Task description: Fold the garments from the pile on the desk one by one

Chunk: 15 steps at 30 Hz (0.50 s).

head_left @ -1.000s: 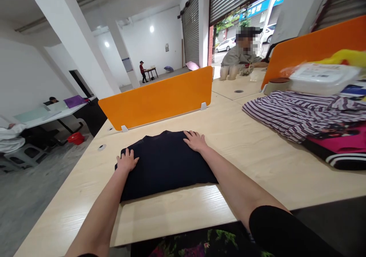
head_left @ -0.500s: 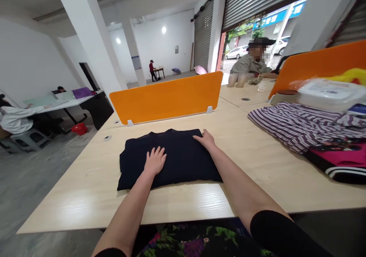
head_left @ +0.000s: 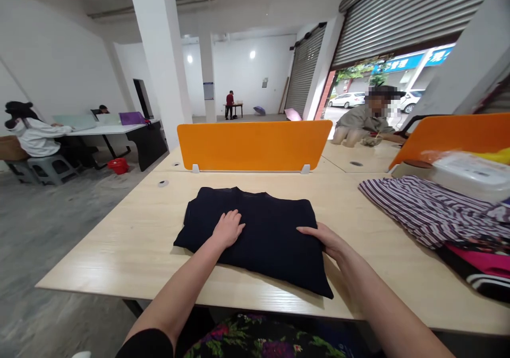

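Observation:
A folded dark navy garment [head_left: 263, 241] lies on the light wooden table [head_left: 119, 241] in front of me. My left hand [head_left: 229, 229] rests flat on top of it, left of its middle, with the fingers stretched out. At the right edge, my right hand [head_left: 326, 239] grips the cloth, its thumb on top and its fingers out of sight under the side. The garment's near right corner points towards the front edge of the table.
An orange divider [head_left: 255, 145] stands behind the garment. To the right lie a striped cloth [head_left: 430, 209], a pink and black garment [head_left: 474, 262] and a clear plastic box [head_left: 474, 175]. Across the table, to the right, sits a person [head_left: 362, 116].
My right hand has moved from the far right corner to the right edge and taken hold of it. The garment has turned slightly, its right side nearer me. My head view has shifted.

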Available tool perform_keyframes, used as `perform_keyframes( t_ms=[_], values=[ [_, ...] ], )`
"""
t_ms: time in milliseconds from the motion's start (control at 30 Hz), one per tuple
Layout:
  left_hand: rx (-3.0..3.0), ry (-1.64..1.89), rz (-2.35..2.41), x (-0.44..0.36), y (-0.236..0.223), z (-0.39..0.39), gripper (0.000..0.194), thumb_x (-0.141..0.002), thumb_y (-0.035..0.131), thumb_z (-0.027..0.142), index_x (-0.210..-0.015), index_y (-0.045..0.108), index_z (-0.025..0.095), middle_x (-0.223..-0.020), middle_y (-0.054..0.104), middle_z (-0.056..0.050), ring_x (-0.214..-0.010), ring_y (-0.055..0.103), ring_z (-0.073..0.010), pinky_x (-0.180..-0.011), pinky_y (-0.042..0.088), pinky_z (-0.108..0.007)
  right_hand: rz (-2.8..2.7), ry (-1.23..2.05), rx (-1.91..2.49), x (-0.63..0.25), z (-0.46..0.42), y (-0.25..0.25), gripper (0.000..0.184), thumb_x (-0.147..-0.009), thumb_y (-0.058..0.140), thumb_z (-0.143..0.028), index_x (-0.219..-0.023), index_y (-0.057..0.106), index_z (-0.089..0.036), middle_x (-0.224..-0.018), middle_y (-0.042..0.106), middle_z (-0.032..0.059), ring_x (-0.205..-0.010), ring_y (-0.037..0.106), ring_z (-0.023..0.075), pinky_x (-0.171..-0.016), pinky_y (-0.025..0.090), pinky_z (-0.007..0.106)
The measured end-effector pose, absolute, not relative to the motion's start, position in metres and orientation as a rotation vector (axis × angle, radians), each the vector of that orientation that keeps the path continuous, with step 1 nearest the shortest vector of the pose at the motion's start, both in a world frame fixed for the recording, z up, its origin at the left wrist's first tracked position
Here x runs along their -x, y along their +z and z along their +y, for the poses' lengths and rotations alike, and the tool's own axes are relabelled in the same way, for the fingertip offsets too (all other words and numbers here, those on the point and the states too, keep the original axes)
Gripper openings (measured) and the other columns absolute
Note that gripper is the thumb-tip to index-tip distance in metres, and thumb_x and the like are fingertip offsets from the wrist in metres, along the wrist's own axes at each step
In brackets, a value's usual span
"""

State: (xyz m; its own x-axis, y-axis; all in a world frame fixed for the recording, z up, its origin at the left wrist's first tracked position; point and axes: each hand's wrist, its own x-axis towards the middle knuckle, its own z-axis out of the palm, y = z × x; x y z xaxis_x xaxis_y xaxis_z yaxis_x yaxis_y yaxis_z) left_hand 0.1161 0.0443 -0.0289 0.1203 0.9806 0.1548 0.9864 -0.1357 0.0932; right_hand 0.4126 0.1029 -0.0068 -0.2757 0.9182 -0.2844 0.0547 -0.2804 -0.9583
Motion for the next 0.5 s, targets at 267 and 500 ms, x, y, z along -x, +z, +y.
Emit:
perform_keyframes(
  t_ms=[267,500],
  values=[
    [2.32,-0.209,-1.914,-0.116,-0.033,-0.011,0.044,-0.096,0.031,0.033,-0.137,0.048,0.028,-0.146,0.046,-0.006,-0.133,0.04,-0.0307,-0.11,0.029,-0.055,-1.238,1.511,1.182,-0.387,0.078,0.067,0.026,-0.061,0.07,-0.019,-0.085,0.063,-0.015,-0.08,0.071,0.0105,-0.067,0.066,0.0196,-0.061,0.056,0.028],
    [2.609,-0.134,-1.71,-0.104,-0.054,-0.027,0.059,-0.085,0.049,0.028,-0.143,0.042,0.024,-0.148,0.043,-0.004,-0.14,0.031,-0.0258,-0.118,0.02,-0.041,-1.586,1.369,0.971,-0.225,0.091,0.098,0.063,-0.075,0.061,-0.023,-0.134,0.04,-0.017,-0.102,0.066,0.0079,-0.072,0.066,0.0177,-0.058,0.055,0.029]
  ],
)
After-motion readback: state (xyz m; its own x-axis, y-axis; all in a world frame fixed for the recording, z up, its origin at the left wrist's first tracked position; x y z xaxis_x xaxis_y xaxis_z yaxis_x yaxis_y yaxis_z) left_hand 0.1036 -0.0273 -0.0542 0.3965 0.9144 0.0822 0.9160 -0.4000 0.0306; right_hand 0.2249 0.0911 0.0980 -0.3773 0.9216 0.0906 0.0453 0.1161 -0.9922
